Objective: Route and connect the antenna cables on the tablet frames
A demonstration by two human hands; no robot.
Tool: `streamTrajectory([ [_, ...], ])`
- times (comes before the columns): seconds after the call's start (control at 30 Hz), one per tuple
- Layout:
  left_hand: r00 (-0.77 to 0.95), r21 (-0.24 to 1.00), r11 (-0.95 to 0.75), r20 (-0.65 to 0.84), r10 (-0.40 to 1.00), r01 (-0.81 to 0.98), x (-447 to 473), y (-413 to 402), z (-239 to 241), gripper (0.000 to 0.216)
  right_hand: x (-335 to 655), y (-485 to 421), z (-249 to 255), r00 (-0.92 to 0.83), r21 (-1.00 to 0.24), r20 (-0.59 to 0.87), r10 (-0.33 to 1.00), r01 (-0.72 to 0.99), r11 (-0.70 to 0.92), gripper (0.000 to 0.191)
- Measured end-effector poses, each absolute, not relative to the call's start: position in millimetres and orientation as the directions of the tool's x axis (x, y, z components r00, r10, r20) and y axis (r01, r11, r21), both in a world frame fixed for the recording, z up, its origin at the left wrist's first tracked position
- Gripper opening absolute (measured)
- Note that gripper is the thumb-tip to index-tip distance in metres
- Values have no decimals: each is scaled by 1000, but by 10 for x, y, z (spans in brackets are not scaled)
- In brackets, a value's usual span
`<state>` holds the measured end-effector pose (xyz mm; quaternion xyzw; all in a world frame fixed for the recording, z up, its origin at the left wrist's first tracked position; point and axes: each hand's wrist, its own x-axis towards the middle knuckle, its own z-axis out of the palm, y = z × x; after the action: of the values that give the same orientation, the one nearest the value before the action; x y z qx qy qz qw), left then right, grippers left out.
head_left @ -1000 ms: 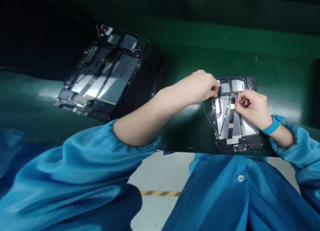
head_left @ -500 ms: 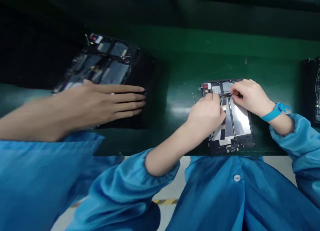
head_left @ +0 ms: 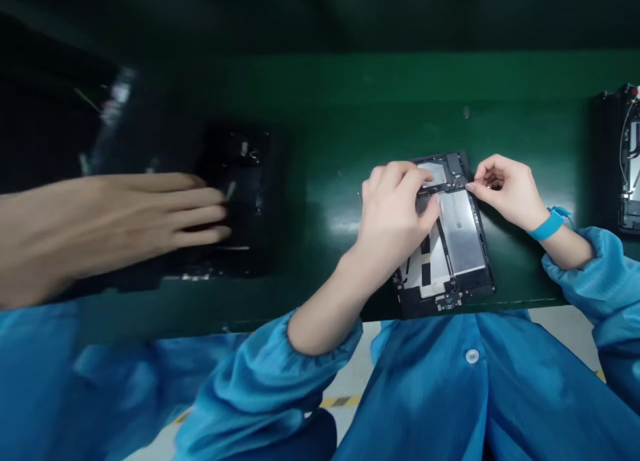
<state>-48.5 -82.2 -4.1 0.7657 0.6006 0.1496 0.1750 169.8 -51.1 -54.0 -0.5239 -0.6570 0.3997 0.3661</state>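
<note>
An open tablet with its back cover off lies on the green bench near the front edge, showing silvery plates and black ribbon strips. My left hand rests over its upper left part, fingers bent and pressed down at the top. My right hand, with a blue wrist strap, pinches a thin black wire at the tablet's top right corner. The wire runs across the top towards my left fingers, which appear closed on its other end.
A co-worker's hand, blurred, reaches flat over a second dark open tablet at the left. Another opened device lies at the right edge. The green bench has a raised back ledge. Below is grey floor with a yellow stripe.
The view has shifted. My left hand came down from above the tablet's top left corner onto its upper left part. A co-worker's hand came in over the left tablet. My tablet now lies more tilted.
</note>
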Motion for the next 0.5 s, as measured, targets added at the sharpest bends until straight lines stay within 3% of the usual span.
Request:
streamTrajectory([
  [0.17,466,567,-305,-161,870,765,-448,-366,50,23,1706,-471,-522,-188,-935,51,981,336,113,14],
  [0.37,490,585,-271,-254,834,764,-463,-180,120,19,1743,-470,-482,-227,-938,47,973,324,121,16],
  [0.5,461,583,-253,-241,854,772,-422,-181,128,17,1765,-464,-471,-221,-943,51,974,310,120,17],
])
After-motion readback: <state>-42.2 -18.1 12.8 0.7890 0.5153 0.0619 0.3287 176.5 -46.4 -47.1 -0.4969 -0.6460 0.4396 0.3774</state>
